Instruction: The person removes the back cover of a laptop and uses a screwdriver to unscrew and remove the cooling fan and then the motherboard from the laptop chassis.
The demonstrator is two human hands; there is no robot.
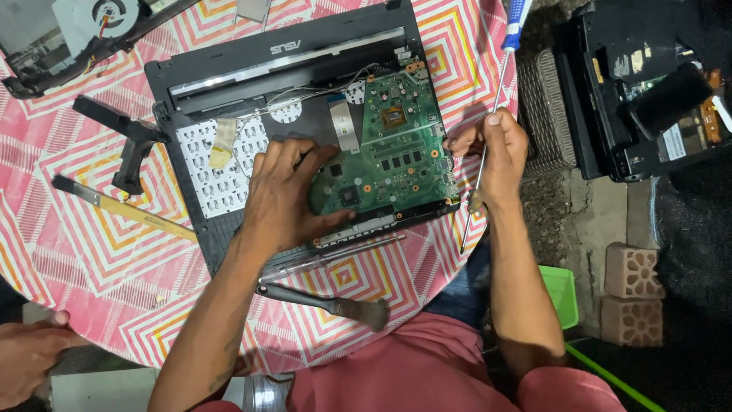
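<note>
An opened black laptop base point(229, 65) lies on a round table with a pink and orange patterned cloth point(91, 244). A green circuit board point(400, 152) sits in its right half. My left hand point(286, 194) presses flat on the board's left edge, fingers spread. My right hand point(496, 152) is at the board's right edge and grips a long screwdriver point(499, 91) with a blue and white handle, its shaft pointing down past the table rim. A white flat cable point(343, 122) and thin wires lie above the board.
A second clear-handled screwdriver point(335, 255) and a dark brush point(328, 303) lie near the table's front. A yellow-handled brush point(130, 212) and a black hinge part point(126, 145) lie at left. A cooling fan point(107, 15) sits top left. Another person's hand point(27, 355) rests bottom left. More dismantled equipment point(640, 84) stands right.
</note>
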